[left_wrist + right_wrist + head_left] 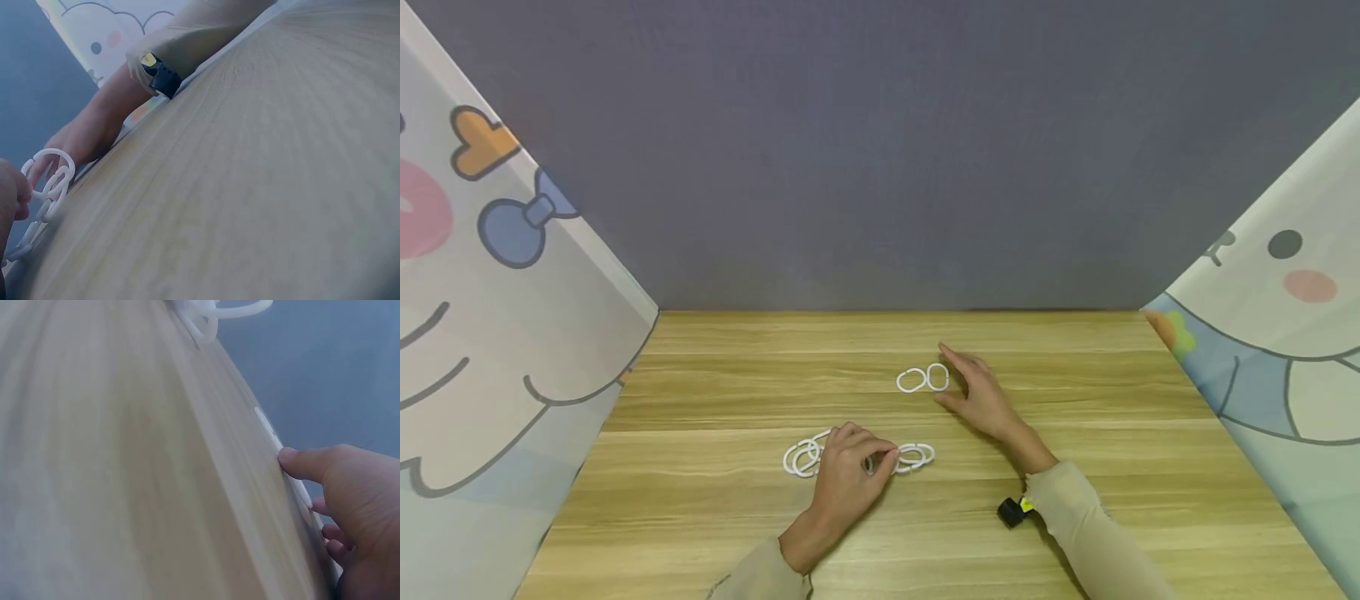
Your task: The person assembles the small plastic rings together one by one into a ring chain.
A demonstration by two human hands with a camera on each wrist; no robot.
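Note:
White plastic chain links [914, 447] hang together at the fingertips of my left hand [850, 471], which pinches one between thumb and forefinger. More linked white rings [789, 461] extend from the other side of that hand; its fingers cover the middle of the chain. In the left wrist view the held links [70, 164] rise above the tabletop. Farther back, two loose white links [912, 370] lie side by side on the table. My right hand [983, 400] is beside the right one, thumb and forefinger spread around it. Whether the thumb touches it, I cannot tell.
The wood-grain table [700, 533] meets a grey panel [895, 167] at its back edge. Cartoon-printed sheets [490, 333] stand along both sides. A black device with a yellow mark [1011, 512] is on the right wrist.

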